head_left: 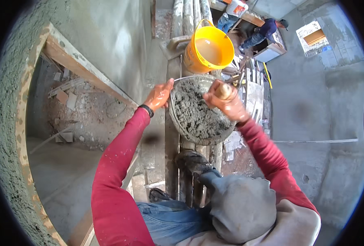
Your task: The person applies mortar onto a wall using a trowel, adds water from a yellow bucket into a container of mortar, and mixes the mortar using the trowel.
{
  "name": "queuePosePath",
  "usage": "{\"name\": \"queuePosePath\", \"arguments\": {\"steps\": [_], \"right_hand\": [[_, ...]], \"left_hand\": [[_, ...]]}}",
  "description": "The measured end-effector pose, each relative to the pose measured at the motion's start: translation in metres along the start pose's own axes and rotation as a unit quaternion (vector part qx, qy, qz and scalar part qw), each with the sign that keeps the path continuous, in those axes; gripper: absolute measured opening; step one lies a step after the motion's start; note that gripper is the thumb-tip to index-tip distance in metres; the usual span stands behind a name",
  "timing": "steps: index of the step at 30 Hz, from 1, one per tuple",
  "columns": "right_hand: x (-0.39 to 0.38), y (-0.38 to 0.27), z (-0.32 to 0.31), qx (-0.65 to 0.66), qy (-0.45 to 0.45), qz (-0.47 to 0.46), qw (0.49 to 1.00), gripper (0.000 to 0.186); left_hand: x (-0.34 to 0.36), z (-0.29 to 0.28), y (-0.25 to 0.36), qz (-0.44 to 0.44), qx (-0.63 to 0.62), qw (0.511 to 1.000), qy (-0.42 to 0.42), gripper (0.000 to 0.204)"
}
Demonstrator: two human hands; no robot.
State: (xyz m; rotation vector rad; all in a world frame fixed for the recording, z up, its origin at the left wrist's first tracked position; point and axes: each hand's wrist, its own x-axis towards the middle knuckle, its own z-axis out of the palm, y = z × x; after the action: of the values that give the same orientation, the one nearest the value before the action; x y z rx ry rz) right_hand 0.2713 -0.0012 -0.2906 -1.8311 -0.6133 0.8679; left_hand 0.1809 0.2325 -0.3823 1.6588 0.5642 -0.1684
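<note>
A wide round basin (pixel 174 119) holds wet, lumpy grey mortar (pixel 192 112) and rests on rough planks (pixel 171 160). My left hand (pixel 159 95) grips the basin's left rim, fingers curled at its edge. Over the right part of the basin, my right hand (pixel 227 106) is wrapped round a pale tool handle (pixel 223 91); the tool's working end is hidden by the hand and mortar. Just beyond the basin stands a yellow bucket (pixel 225 55) of cloudy, light brown liquid, with its handle raised.
Two co-workers (pixel 233 12) (pixel 264 35) work at the back right. Broken boards and debris (pixel 253 94) lie right of the planks. Left is a timber-edged opening (pixel 75 69) above a rubble-strewn floor. My boot (pixel 194 166) is on the planks below the basin. Grey plastered walls (pixel 313 102) surround me.
</note>
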Motion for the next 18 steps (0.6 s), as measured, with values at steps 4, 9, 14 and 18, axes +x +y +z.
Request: {"name": "queuePosePath", "arguments": {"steps": [4,9,14,18], "right_hand": [[0.032,-0.026,-0.082,0.172,-0.152,-0.141,0.963,0.034],[0.179,0.019,-0.144,-0.050,-0.081,0.082,0.992,0.042],[0.233,0.091,-0.105,0.050,0.052,0.072,0.995,0.044],[0.235,0.092,-0.145,-0.203,-0.008,0.133,0.970,0.044]], "left_hand": [[-0.022,-0.005,0.012,-0.026,0.041,0.999,0.008,0.057],[-0.038,0.019,0.047,0.269,0.148,0.921,0.242,0.033],[-0.037,0.020,0.066,0.178,-0.005,0.984,0.025,0.027],[-0.022,0.035,0.059,0.136,0.003,0.989,-0.052,0.033]]}}
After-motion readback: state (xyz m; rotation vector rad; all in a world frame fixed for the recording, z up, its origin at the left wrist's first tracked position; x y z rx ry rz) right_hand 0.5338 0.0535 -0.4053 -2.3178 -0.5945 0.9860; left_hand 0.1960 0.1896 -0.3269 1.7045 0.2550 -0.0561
